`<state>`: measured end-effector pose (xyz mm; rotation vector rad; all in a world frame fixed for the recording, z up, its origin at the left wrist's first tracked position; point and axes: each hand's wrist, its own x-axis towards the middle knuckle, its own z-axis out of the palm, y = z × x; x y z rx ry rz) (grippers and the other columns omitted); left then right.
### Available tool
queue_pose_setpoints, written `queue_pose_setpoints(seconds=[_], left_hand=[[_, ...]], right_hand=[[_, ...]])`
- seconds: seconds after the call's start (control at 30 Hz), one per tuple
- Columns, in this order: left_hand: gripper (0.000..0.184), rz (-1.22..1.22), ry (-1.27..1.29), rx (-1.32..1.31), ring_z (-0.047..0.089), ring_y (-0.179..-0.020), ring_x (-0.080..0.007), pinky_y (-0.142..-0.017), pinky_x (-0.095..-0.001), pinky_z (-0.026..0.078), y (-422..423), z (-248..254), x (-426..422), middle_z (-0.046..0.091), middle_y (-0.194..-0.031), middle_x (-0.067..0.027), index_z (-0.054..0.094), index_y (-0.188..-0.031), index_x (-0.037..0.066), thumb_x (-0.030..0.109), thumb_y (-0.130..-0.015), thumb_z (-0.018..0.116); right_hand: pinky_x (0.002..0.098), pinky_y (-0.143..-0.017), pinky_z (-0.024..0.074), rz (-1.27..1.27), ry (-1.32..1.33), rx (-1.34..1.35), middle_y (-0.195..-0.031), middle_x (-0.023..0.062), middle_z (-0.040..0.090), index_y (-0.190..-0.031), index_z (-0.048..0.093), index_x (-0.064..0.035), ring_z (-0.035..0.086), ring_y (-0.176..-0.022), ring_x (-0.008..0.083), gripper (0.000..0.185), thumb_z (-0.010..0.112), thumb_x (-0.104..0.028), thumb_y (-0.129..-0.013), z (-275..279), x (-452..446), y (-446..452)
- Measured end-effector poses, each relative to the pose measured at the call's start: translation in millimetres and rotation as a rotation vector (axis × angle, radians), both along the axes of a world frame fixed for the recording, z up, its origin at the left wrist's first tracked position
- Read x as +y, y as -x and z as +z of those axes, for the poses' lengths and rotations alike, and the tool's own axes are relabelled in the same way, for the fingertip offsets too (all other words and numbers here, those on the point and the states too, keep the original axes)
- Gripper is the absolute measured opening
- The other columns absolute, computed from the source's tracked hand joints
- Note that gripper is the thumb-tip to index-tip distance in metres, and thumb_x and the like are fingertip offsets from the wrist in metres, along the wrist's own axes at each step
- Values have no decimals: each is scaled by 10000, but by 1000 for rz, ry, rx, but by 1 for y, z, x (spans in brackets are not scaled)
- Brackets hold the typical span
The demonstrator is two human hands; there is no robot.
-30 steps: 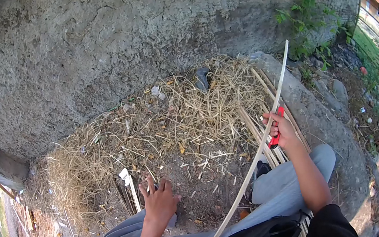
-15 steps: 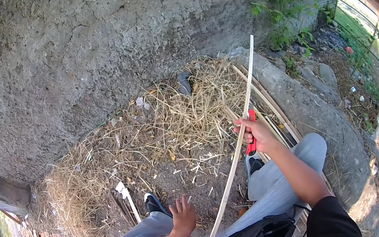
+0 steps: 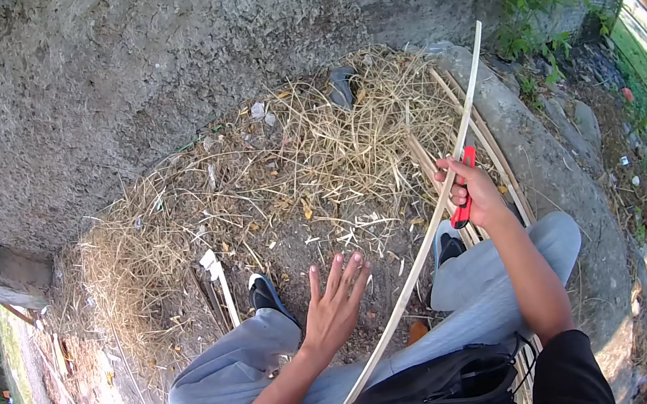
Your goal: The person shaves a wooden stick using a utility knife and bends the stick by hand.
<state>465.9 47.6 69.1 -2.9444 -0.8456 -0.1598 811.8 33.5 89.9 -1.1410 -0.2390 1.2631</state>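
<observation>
My right hand (image 3: pixel 476 193) is closed around a red utility knife (image 3: pixel 464 209) and also grips a long, pale strip of split bamboo or wood (image 3: pixel 414 274). The strip slants from upper right, near the rock, down to my lap at lower left. Whether the knife's blade is out, I cannot make out. Over the ground between my knees, my left hand (image 3: pixel 334 310) is held with its fingers stretched and apart, holding nothing. It is left of the strip and not touching it.
Dry straw-like shavings (image 3: pixel 331 141) cover the ground before a rough wall (image 3: pixel 191 62). More strips (image 3: pixel 485 134) lie beside a large rock (image 3: pixel 541 159) on my right. A dark object (image 3: pixel 341 87) rests on the shavings. A green plant (image 3: pixel 533 0) grows by the wall.
My left hand has risen and moved right, closer to the strip, with its fingers stretching out. My view has shifted, while my right hand keeps the knife and strip.
</observation>
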Motion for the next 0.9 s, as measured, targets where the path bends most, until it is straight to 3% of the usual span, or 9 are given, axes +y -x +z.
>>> queue_pose_setpoints(seconds=[0.77,0.83,0.87,0.9], left_hand=[[624,20,147,-19,247,-1462,-365,-1143,-591,268,6,-14,8,251,-1577,-185,427,-1419,70,159,-845,655],[550,9,190,-127,462,-1326,-386,-1084,-530,383,6,-17,8,475,-1427,-229,467,-1364,55,166,-857,651],[550,6,190,-129,462,-1326,-386,-1084,-530,383,8,-19,8,475,-1427,-229,467,-1364,55,166,-857,651],[497,54,360,-23,550,-1197,-396,-1022,-500,436,10,-21,9,572,-1285,-223,485,-1329,44,181,-877,638]], right_hand=[[193,-448,330,18,9,-30,-933,87,691,-1152,617,-33,380,-488,23,283,595,-255,-979,-8,3,-1],[193,-430,321,2,24,-38,-887,68,651,-1140,616,-11,374,-469,23,286,579,-251,-988,-4,2,3],[193,-430,321,0,24,-40,-887,68,651,-1140,616,-11,374,-469,23,286,579,-251,-988,-5,3,4],[193,-432,324,10,23,-37,-893,71,651,-1136,618,-12,376,-472,22,281,574,-248,-990,-5,3,4]])
